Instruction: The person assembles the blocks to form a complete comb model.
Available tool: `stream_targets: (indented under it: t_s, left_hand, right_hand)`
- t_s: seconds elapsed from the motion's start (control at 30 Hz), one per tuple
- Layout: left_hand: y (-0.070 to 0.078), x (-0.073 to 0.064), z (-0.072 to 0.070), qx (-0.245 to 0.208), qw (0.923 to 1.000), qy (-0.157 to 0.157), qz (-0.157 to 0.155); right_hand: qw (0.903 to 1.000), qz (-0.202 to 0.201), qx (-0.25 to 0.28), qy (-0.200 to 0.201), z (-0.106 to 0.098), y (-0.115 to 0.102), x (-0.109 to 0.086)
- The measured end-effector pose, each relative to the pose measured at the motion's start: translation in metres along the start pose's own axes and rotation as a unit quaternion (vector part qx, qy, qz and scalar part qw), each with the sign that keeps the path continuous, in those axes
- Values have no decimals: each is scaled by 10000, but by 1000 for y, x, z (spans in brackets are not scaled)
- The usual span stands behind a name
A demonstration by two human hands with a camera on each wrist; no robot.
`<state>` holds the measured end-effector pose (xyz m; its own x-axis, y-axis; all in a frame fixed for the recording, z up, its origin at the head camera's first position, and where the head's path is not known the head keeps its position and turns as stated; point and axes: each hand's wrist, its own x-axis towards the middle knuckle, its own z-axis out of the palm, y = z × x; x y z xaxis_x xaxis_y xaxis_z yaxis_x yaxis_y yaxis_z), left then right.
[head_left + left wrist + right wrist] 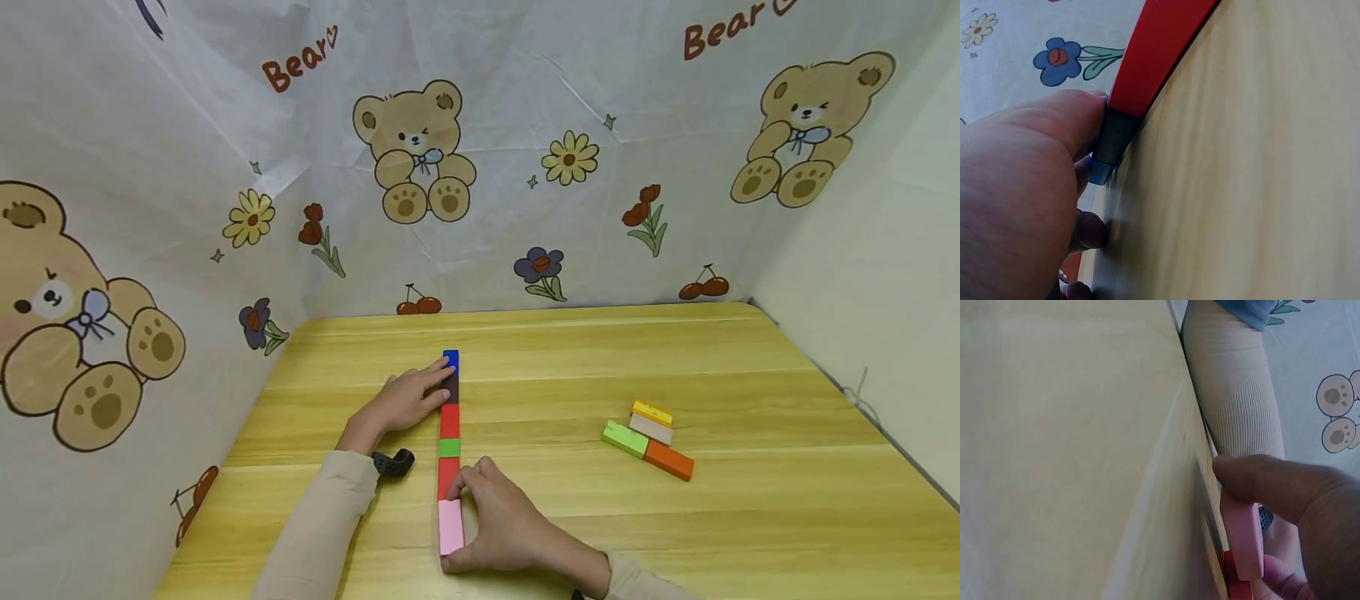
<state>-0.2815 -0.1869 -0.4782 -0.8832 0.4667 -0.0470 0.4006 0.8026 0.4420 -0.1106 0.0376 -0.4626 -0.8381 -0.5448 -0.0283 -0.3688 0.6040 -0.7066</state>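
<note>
— Beige ribbed cloth, the left sleeve [322,521], sits nearest us, left of our landmark, the small green wooden-looking block [449,448]. And the left hand [397,402]?

— Beyond the green block, fingers loosely extended against a smooth blue rectangular block [452,358] and a near-black rectangular block [452,393], touching rather than clenching them. I'd guess they steady that far end.

— How does the line run?

— Past the green block: a glossy red oblong block [449,422], then black, then blue. On its near side, a second red oblong block [446,477], then a pale pink oblong block [451,529].

— Who has the pink one?

— The right hand [510,518], pinching it end to end between thumb and finger, probably leaving its long sides free for straightening.

— Farther right?

— Well right of the green block lie loose light-green [625,439], yellow [652,412], pale grey [651,429] and orange [669,461] blocks; neither wrist view shows those.

— What do the wrists add?

— Left: the thumb beside the black block's joint with red. Right: the pink block's side overlapping red; whether it's fully down, I can't tell.
</note>
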Motion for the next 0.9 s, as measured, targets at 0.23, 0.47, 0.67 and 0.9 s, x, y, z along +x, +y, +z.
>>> stream_targets:
  t_s: [0.23, 0.47, 0.67, 0.9]
  left_hand:
    - [1, 0, -1, 32, 10000, 1, -18]
    - [0, 0, 0, 59, 10000, -26, -38]
    - [0, 0, 0, 31, 10000, -9, -17]
    - [0, -2, 0, 41, 10000, 39, -14]
  right_hand:
    - [9992, -82, -331, 185, 4, -1, -1]
    - [9976, -88, -639, 249, 8, 0, -2]
    - [9967, -93, -762, 260, 8, 0, -2]
    - [9973, -138, -690, 225, 8, -1, -2]
